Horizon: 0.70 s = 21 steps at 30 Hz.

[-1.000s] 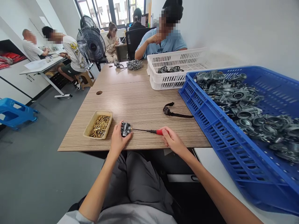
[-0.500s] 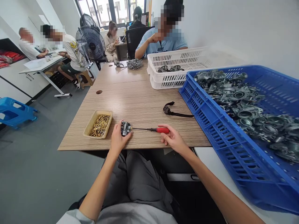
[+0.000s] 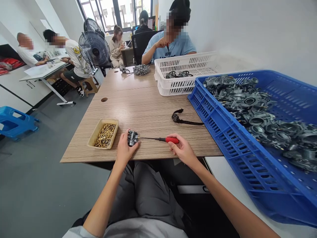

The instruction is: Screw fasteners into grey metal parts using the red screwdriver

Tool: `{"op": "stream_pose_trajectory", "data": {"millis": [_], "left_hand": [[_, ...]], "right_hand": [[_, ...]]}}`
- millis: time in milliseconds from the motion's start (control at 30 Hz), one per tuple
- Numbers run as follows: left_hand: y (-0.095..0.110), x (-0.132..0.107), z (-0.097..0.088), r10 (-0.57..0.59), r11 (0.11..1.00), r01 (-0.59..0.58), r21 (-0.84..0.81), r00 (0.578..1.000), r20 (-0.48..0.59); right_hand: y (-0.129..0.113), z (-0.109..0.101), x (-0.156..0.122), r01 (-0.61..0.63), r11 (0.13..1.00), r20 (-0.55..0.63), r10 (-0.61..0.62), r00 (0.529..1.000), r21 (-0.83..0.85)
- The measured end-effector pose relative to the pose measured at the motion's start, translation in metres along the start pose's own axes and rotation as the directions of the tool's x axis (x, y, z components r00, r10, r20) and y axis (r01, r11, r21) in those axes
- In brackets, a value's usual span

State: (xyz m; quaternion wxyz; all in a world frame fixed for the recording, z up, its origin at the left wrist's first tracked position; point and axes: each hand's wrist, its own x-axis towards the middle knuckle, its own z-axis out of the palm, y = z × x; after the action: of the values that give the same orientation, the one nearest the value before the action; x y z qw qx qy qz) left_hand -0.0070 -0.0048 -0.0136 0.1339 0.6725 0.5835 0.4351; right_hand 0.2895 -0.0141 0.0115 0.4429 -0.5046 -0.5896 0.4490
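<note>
The left hand (image 3: 125, 150) is closed around a small metal part (image 3: 133, 138), which is held down on the worktop (image 3: 146, 109) near its front edge. The red handle of a screwdriver (image 3: 162, 139) is gripped by the right hand (image 3: 182, 150). The shaft is laid nearly flat, with the tip set against the part's right side. Whether a screw is seated there cannot be told.

A tray (image 3: 92, 140), well filled with brass screws (image 3: 105, 135), is noted just left of the part. A black strap (image 3: 184, 120) lies farther back.

To the right, a blue crate (image 3: 223, 132) is heaped with grey castings (image 3: 257, 112). Only a few dark pieces are seen in the white basket (image 3: 178, 84) beyond. By this count, one part is being worked and the bulk is judged untouched.
</note>
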Motion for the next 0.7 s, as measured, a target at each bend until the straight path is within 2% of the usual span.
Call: {"op": "stream_pose_trajectory", "data": {"millis": [100,200,300,400,500,600,700], "left_hand": [[-0.001,0.000,0.000,-0.001,1.000,0.001,0.002,1.000,0.001],[-0.001,0.001,0.000,-0.001,1.000,0.001,0.003,1.000,0.003],[0.000,0.001,0.000,-0.011,1.000,0.011,0.004,1.000,0.011],[0.002,0.001,0.002,-0.019,1.000,0.019,0.003,1.000,0.016],[0.002,0.001,0.004,-0.017,1.000,0.017,0.002,1.000,0.010],[0.002,0.002,0.005,-0.016,1.000,0.016,0.002,1.000,0.011],[0.001,0.002,0.005,-0.015,1.000,0.015,-0.003,1.000,0.013]], "right_hand": [[-0.008,0.001,-0.003,0.045,0.994,0.029,-0.042,0.999,-0.097],[-0.019,-0.001,-0.005,0.170,0.935,0.183,-0.117,0.976,-0.311],[-0.027,-0.004,-0.006,0.210,0.874,0.265,-0.097,0.959,-0.439],[-0.029,-0.007,-0.006,0.188,0.858,0.261,-0.065,0.963,-0.479],[-0.029,0.000,-0.002,0.180,0.885,0.210,-0.096,0.973,-0.430],[-0.027,0.020,0.006,0.117,0.922,0.140,-0.069,0.988,-0.369],[-0.025,0.050,0.019,0.069,0.943,0.105,-0.037,0.994,-0.324]]}}
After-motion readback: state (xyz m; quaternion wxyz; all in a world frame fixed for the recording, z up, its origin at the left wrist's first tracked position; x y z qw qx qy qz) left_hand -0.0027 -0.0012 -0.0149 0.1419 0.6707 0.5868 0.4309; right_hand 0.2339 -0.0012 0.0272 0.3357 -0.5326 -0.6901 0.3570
